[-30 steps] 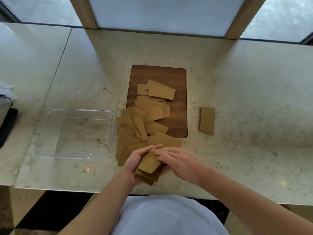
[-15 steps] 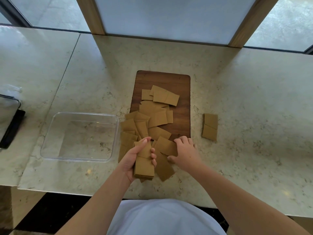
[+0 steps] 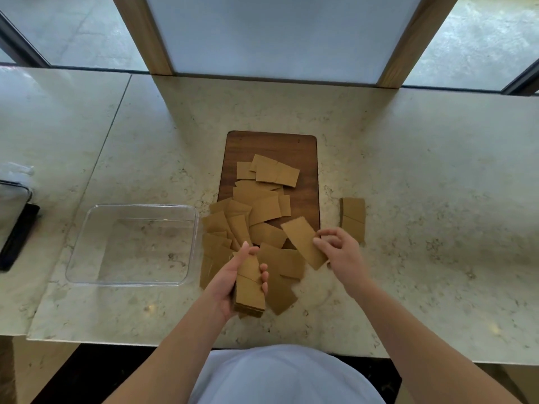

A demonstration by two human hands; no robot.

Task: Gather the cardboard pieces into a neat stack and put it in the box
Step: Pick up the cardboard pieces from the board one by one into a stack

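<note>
My left hand (image 3: 233, 282) grips a small stack of brown cardboard pieces (image 3: 249, 294) just above the counter's near edge. My right hand (image 3: 341, 252) pinches one single cardboard piece (image 3: 303, 242), lifted and tilted, to the right of the stack. Several loose cardboard pieces (image 3: 262, 205) lie scattered over the dark wooden board (image 3: 303, 153) and the counter beside it. Two more pieces (image 3: 353, 215) lie apart to the right of the board. The clear plastic box (image 3: 134, 208) stands to the left with nothing in it.
The pale stone counter (image 3: 423, 176) stretches far to the right and back. A dark flat object with a clear container (image 3: 14, 225) sits at the left edge. Wooden posts and a window panel (image 3: 277, 39) close the back.
My right hand picked one piece off the pile and lifted it to the right. My left hand kept its grip on the stack, now held more upright.
</note>
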